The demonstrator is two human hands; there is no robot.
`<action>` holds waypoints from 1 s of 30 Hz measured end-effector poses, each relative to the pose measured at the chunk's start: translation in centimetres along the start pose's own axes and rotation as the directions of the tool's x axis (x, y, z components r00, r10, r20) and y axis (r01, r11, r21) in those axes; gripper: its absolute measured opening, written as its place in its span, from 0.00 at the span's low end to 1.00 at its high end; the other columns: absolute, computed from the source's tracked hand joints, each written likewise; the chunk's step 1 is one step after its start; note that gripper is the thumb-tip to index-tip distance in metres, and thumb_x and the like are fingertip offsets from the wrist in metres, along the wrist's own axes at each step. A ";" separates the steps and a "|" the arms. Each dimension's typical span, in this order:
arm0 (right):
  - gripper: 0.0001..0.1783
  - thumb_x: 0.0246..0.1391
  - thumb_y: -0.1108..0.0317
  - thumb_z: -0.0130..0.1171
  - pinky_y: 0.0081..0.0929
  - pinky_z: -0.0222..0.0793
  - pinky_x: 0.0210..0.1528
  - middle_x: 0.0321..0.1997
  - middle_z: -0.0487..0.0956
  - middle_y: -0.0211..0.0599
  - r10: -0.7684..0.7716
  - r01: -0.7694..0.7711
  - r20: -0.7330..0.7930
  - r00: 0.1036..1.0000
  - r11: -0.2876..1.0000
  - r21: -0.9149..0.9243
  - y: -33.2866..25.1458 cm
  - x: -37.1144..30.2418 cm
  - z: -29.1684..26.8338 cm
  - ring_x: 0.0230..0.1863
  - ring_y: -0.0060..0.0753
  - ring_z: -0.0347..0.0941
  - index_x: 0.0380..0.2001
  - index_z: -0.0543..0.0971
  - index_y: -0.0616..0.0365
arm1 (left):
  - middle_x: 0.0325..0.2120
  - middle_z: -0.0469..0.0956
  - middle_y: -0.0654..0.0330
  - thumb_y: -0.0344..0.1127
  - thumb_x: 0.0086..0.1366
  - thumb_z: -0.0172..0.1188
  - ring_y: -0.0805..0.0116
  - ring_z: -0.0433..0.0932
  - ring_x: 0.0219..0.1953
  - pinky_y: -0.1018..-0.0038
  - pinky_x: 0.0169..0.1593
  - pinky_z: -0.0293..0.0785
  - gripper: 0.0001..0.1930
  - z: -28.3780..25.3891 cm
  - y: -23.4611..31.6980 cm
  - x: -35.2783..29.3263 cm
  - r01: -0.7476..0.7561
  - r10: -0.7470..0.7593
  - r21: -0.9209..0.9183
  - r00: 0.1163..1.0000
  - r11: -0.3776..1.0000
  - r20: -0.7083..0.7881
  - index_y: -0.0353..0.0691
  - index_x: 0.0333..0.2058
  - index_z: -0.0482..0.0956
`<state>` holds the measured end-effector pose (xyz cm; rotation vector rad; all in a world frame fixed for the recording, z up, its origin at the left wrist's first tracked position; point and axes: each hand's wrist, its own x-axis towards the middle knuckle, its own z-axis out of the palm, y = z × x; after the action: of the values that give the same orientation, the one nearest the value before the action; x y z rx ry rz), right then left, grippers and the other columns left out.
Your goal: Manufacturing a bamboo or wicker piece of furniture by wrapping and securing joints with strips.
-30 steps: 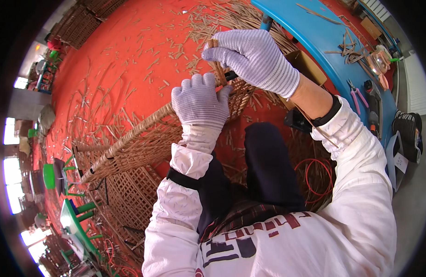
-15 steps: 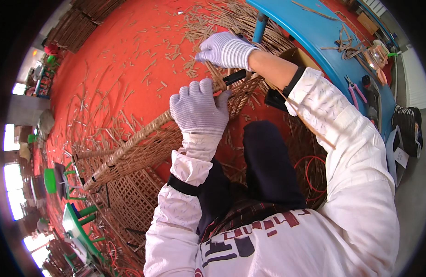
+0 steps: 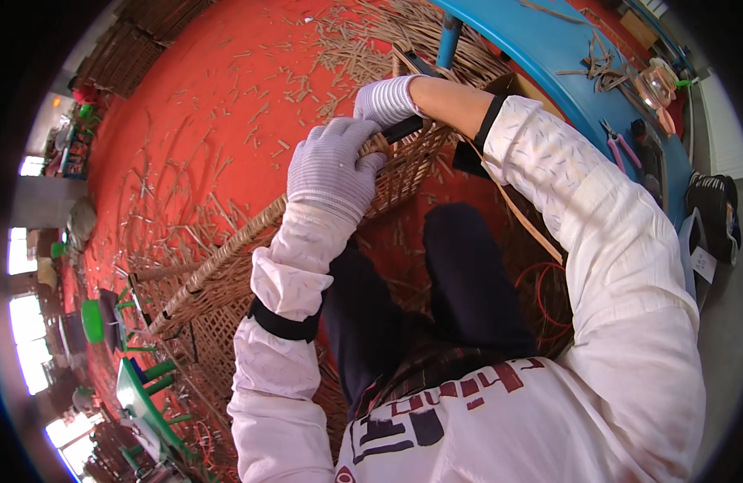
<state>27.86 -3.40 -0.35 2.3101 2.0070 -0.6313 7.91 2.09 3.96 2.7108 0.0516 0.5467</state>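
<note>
A large brown woven basket [image 3: 226,270] slants across in front of me, its wrapped rim running from lower left up to the right. My left hand [image 3: 333,165], in a striped lilac-grey knit glove, is closed around that rim. Just beyond it, a bare black bar [image 3: 405,129] shows where the rim has no wrapping. Over this bar my right hand [image 3: 386,101], gloved alike, curls down on the far side. Its fingertips and whatever they grip are hidden. A long brown strip [image 3: 520,221] hangs below my right forearm.
Cut strip pieces litter the red floor [image 3: 226,105], with a heap of long strips [image 3: 436,48] at the top. To the right, a blue table [image 3: 565,76] carries pink-handled pliers [image 3: 621,149]. A green stool [image 3: 146,402] stands at lower left.
My right hand has come down and closer to the left hand, curling behind the rim. My left hand has shifted slightly left and up with the basket rim.
</note>
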 end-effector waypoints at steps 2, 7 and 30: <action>0.13 0.52 0.59 0.63 0.36 0.73 0.37 0.28 0.82 0.42 0.095 -0.098 0.036 0.995 0.989 0.111 -0.4 -0.1 -0.1 0.30 0.40 0.78 0.31 0.84 0.58 | 0.41 0.81 0.54 0.36 0.53 0.70 0.51 0.79 0.46 0.60 0.50 0.75 0.19 -0.4 0.0 0.3 -0.014 0.008 0.047 0.992 0.999 0.126 0.47 0.46 0.83; 0.18 0.57 0.53 0.58 0.33 0.73 0.38 0.24 0.83 0.34 0.264 -0.249 -0.027 0.964 0.937 0.245 -3.0 -2.2 -1.9 0.27 0.32 0.78 0.26 0.85 0.55 | 0.39 0.81 0.50 0.38 0.55 0.70 0.49 0.79 0.45 0.60 0.49 0.74 0.20 -0.9 0.5 0.8 0.126 -0.138 0.065 0.965 0.990 0.223 0.45 0.47 0.83; 0.12 0.53 0.59 0.66 0.35 0.74 0.35 0.31 0.79 0.35 -0.072 0.025 -0.877 0.474 0.997 -0.068 -6.1 -12.1 2.0 0.33 0.42 0.78 0.36 0.81 0.54 | 0.30 0.80 0.67 0.31 0.57 0.68 0.79 0.74 0.29 0.78 0.35 0.73 0.19 -0.4 -3.2 5.1 0.512 -0.251 -0.315 0.760 0.799 0.599 0.41 0.49 0.83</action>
<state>20.31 -14.38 3.05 2.8560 2.3059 0.8710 12.64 5.76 5.00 2.1801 0.3011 -0.3064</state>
